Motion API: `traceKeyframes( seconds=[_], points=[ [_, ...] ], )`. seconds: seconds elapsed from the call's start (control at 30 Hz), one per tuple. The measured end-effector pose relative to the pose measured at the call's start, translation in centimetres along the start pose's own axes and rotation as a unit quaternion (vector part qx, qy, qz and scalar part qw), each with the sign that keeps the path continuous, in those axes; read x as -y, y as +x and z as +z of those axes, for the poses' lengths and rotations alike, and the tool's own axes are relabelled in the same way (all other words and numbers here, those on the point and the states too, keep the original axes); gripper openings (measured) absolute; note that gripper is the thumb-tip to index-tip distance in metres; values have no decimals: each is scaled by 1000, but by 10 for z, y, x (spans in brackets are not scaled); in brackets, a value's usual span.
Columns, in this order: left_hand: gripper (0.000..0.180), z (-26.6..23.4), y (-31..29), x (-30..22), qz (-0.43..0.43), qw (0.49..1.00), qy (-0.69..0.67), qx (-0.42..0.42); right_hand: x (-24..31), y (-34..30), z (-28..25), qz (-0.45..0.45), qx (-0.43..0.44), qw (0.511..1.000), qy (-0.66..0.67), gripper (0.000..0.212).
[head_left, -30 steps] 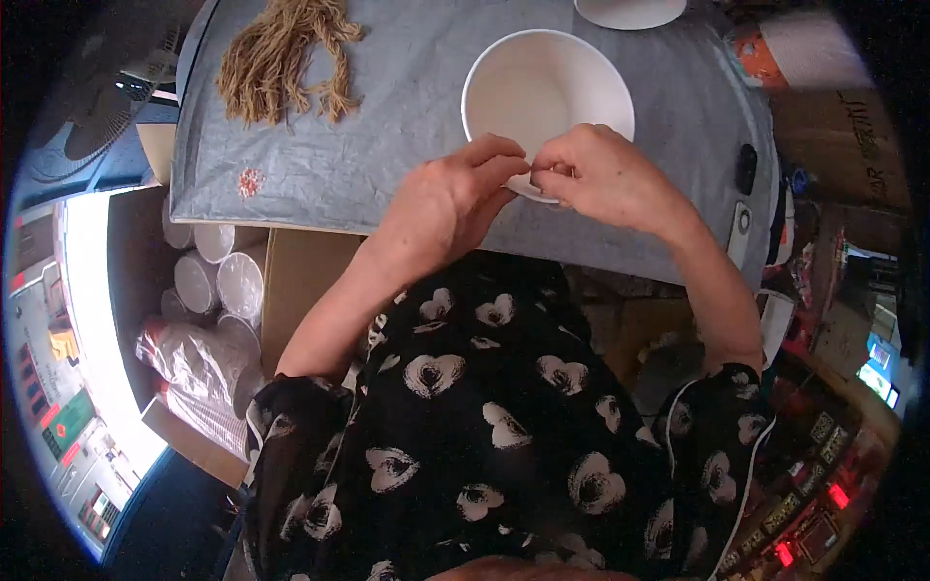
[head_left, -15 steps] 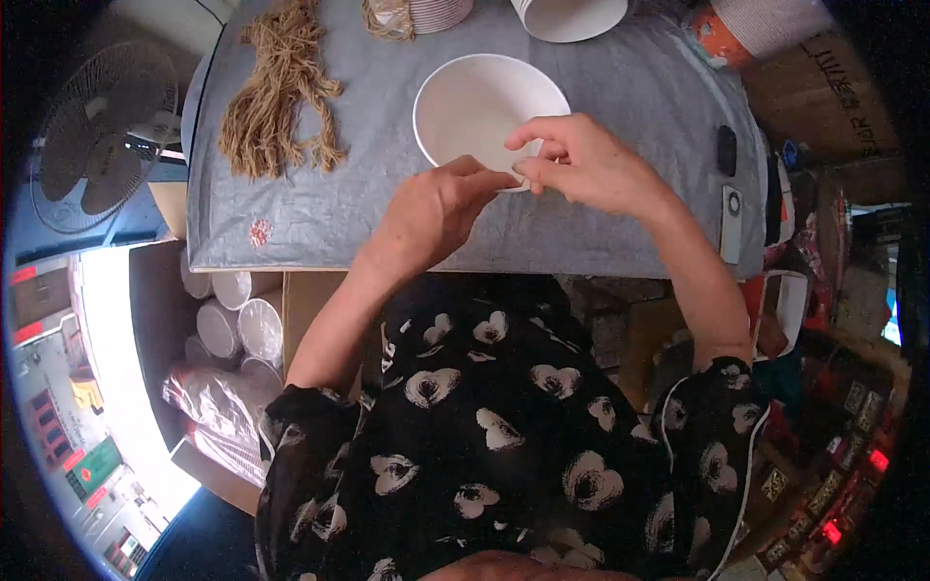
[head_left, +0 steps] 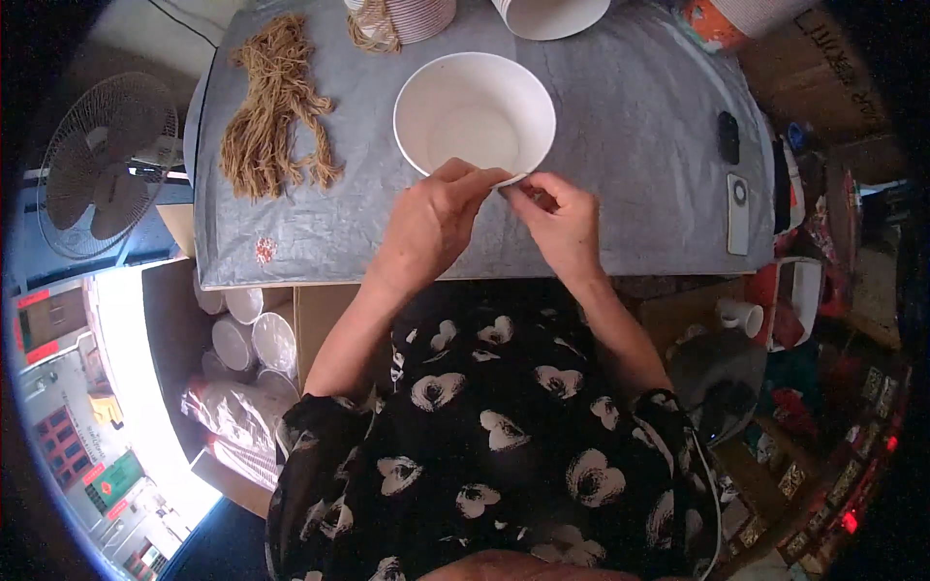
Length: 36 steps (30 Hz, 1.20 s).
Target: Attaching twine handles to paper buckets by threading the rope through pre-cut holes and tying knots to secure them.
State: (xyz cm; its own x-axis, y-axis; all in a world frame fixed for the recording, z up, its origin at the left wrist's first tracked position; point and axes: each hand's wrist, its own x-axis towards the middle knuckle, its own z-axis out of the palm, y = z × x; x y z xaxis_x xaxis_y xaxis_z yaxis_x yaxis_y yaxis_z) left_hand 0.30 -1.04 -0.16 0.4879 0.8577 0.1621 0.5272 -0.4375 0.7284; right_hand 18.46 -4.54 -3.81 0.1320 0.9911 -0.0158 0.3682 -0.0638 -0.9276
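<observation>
A round white paper bucket (head_left: 475, 116) stands on the grey-covered table, its open mouth facing me. My left hand (head_left: 436, 223) is closed at the bucket's near rim, fingers pinching the edge. Close beside it, my right hand (head_left: 560, 221) has thumb and fingers pinched together just outside the same rim. Whatever lies between the right fingertips is too small and hidden to make out. A bundle of brown knotted twine (head_left: 271, 121) lies to the left of the bucket.
At the far edge are a twine-trimmed bucket (head_left: 412, 21) and a tipped white bucket (head_left: 552, 15). A small black object (head_left: 728, 137) and a pale remote-like device (head_left: 738, 215) lie on the right. Left are a fan (head_left: 107, 165) and a carton of wrapped tubs (head_left: 274, 344).
My right hand has come down from above the bucket's mouth to the near rim, beside the left, and its fingers have closed into a pinch. The left stays at the rim.
</observation>
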Motion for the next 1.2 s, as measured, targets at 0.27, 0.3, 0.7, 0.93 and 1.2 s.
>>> traceKeyframes(
  seconds=[0.27, 0.3, 0.7, 0.93, 1.2],
  points=[
    [20, -30, -7, 17, -30, 999, 29, 9, 5, 2, -22, -12, 165, 983, 78, 7],
    [35, -41, -8, 20, -26, 998, 39, 29, 3, 3, -28, -21, 175, 983, 48, 6],
    [29, -51, 30, -24, -13, 971, -169, 167, 71, 7, -69, -185, 169, 965, -71, 8],
    [33, -50, 49, -14, -106, 896, -305, 305, 72, 13, -70, -71, 185, 978, 60, 9],
    [26, -44, 44, -14, -96, 905, -359, 208, 62, 27, -62, -76, 111, 986, 103, 9]
  ],
)
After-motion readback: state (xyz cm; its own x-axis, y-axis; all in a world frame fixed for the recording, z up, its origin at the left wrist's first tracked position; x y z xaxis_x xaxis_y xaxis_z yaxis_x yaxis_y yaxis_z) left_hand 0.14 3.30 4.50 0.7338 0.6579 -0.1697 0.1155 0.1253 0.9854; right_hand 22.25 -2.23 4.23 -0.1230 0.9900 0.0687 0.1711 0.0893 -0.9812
